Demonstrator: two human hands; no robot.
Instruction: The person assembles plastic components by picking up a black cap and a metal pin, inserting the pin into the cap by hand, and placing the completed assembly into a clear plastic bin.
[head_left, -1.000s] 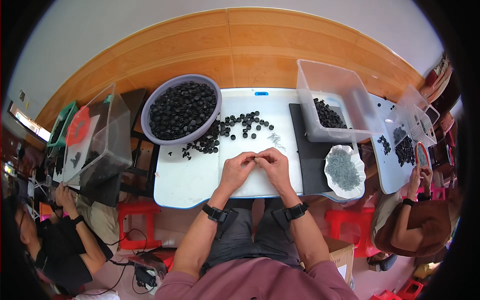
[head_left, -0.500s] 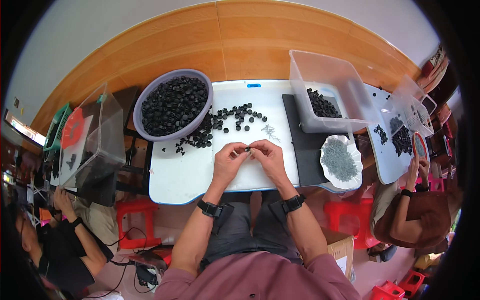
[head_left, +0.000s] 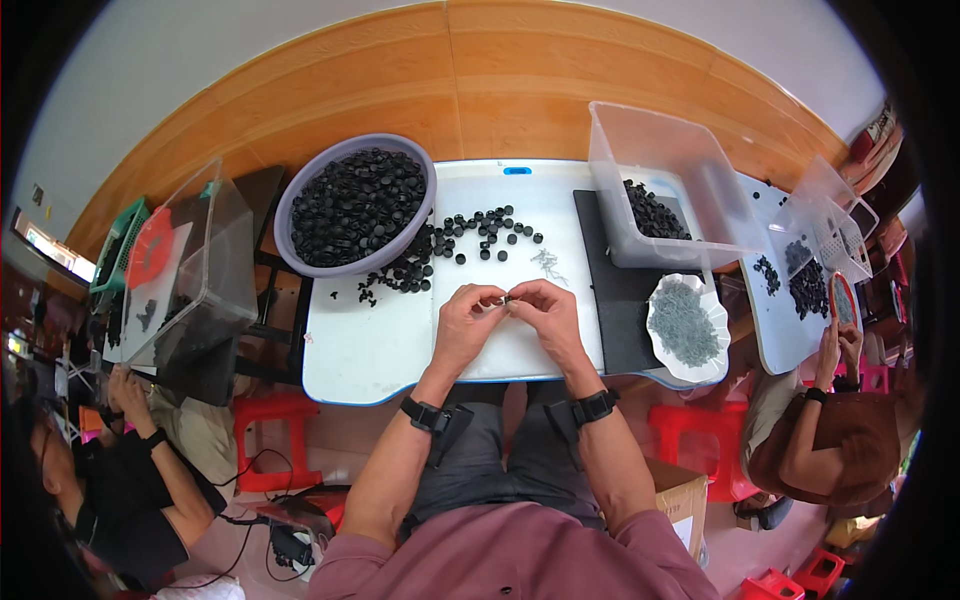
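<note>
My left hand (head_left: pixel 466 326) and my right hand (head_left: pixel 549 314) meet fingertip to fingertip above the white table (head_left: pixel 350 350). Both are closed in a pinch around one small black part (head_left: pixel 506 299), mostly hidden by the fingers. Just beyond them lies a small pile of thin, pale translucent pieces (head_left: pixel 546 263). Further up, short round black caps (head_left: pixel 487 238) are scattered over the tabletop. At the left, more of these caps fill a purple-grey basin (head_left: pixel 430 165), and tiny black bits (head_left: pixel 367 294) lie below it.
To the right, a clear plastic bin (head_left: pixel 650 140) with black parts stands partly on a black mat (head_left: pixel 625 330). Beside it, a scalloped white dish (head_left: pixel 717 318) holds translucent pieces. People work at a side table (head_left: pixel 775 335) on the right and beside another clear bin (head_left: pixel 235 275) on the left.
The view has shifted slightly, so the table sits a little further right. My hands stay together, with the fingers turned a bit around the small black part.
</note>
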